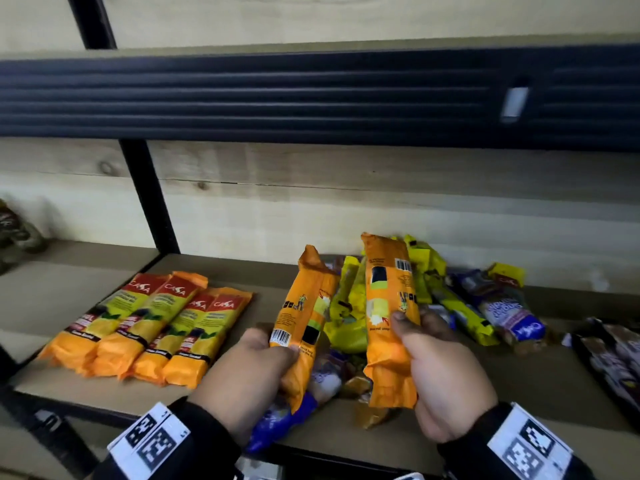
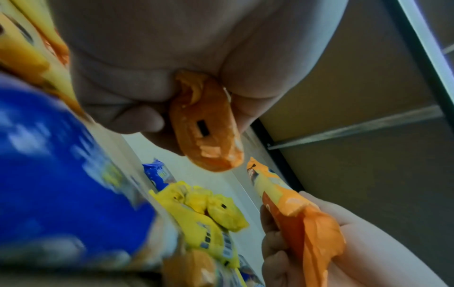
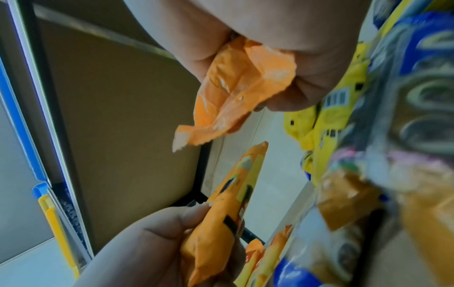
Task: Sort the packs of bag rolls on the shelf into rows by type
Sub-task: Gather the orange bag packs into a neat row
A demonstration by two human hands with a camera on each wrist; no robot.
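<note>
My left hand point(image 1: 249, 372) grips an orange pack of bag rolls point(image 1: 304, 320) by its lower half, back side up, tilted to the right. My right hand point(image 1: 440, 368) grips a second orange pack point(image 1: 389, 306), held almost upright above the pile. The left wrist view shows the end of the left pack point(image 2: 209, 132) between my fingers; the right wrist view shows the crumpled end of the right pack point(image 3: 236, 93). Several orange packs point(image 1: 145, 327) lie in a row on the shelf's left. A mixed pile of yellow packs point(image 1: 349, 306) and blue packs point(image 1: 505, 306) lies under and behind my hands.
The wooden shelf board point(image 1: 225, 379) has bare room between the orange row and my left hand. A black upright point(image 1: 145, 192) stands at the back left. The black rail of the upper shelf point(image 1: 311, 95) hangs overhead. Dark packs point(image 1: 609, 362) lie at the far right.
</note>
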